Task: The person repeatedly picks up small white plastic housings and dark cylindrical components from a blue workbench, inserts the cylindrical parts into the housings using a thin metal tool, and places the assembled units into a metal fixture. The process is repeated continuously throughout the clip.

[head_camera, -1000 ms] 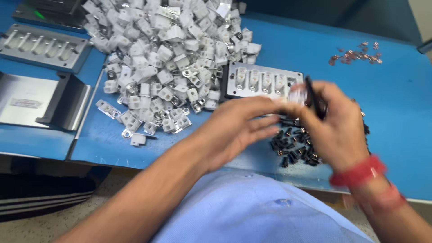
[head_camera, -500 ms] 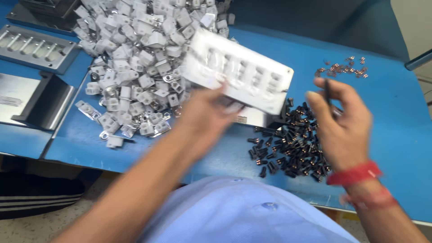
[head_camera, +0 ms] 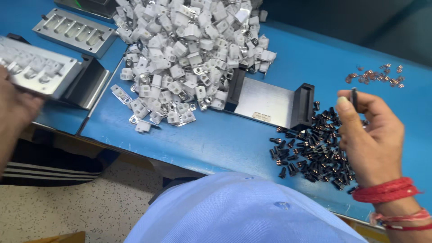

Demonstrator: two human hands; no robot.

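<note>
So the person's left hand [head_camera: 15, 110] is way out at the left edge of view, fingers wrapped round the near end of a grey metal tray [head_camera: 38, 67] with a row of pockets in it; a few small white parts sit in those pockets; the tray is held up off the table, tilted a bit, hovering over a dark metal holder [head_camera: 87, 83] that sits on a blue mat there; the hand itself is only half in view, so I can't see exactly how the fingers lie under the tray.

The right hand [head_camera: 371, 144] is over on the right, palm turned away from the camera, fingers loosely curled; thumb and forefinger are pinched on a thin dark pin [head_camera: 354, 99] that sticks straight up out of the grip; red threads are tied round that wrist.

Right under and just left of that hand there's a scatter of small black parts [head_camera: 310, 153] lying on the blue table [head_camera: 216, 139]; the hand overlaps the right side of that heap, but I can't tell if it's actually touching them.

Further back, a big heap of white plastic and metal pieces [head_camera: 189, 54] takes up the middle of the table; butted against its right edge is an empty metal cradle [head_camera: 270, 103] with black end blocks; a second pocketed tray [head_camera: 74, 31] lies at the far left; a little bunch of coppery bits [head_camera: 375, 75] sits far right, well apart from everything else.
</note>
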